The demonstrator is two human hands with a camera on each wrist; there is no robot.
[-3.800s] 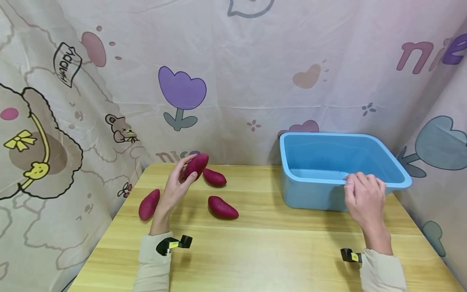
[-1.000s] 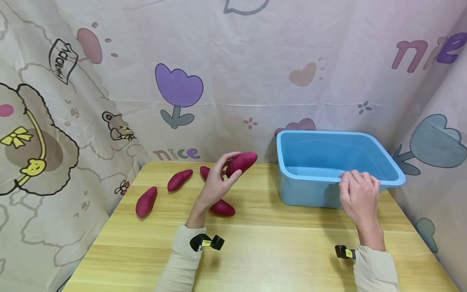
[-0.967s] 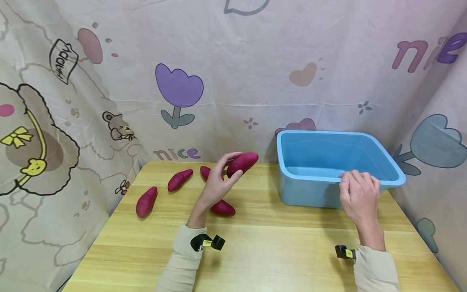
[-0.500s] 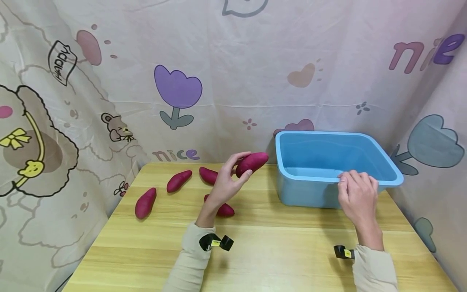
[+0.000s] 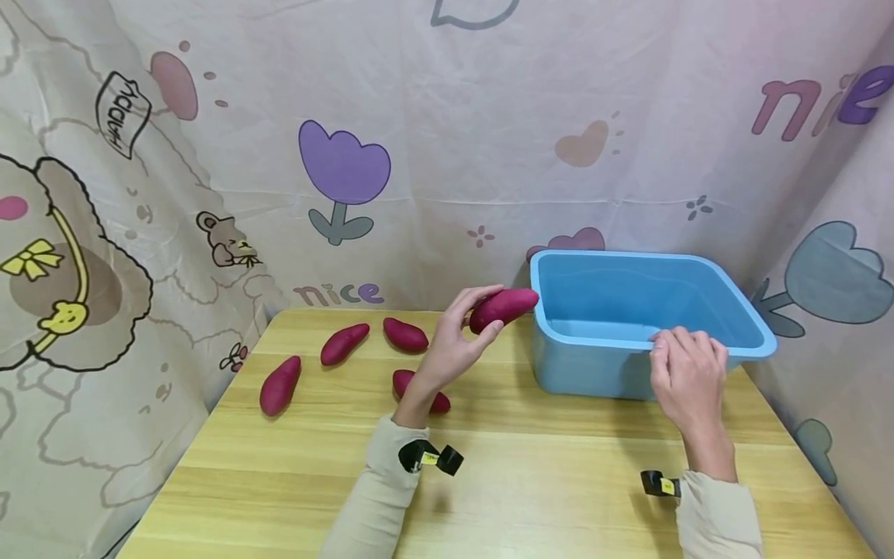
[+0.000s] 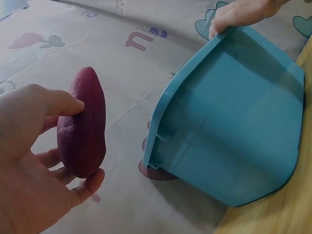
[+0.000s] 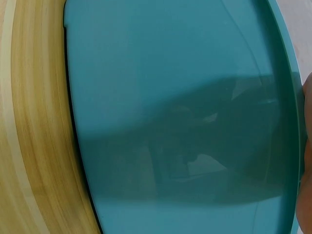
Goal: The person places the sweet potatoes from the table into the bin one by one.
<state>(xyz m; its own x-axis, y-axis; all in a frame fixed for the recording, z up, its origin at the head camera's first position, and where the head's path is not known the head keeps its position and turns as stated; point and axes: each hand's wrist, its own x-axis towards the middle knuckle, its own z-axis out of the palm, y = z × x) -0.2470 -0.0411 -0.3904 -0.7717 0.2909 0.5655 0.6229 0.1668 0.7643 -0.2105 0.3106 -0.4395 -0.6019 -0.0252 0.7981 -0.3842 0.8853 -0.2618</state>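
Purple-red, the sweet potato (image 5: 508,308) hangs in the air just left of the blue tub (image 5: 594,369), pinched by the left hand (image 5: 457,349) between thumb and fingers, a hold that a knock against the rim (image 5: 594,340) could break, while the right hand (image 5: 690,380) grips its near side.

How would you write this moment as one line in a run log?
left hand: holds purple sweet potato in air beside blue bin | right hand: grips bin's near rim | table: four more sweet potatoes
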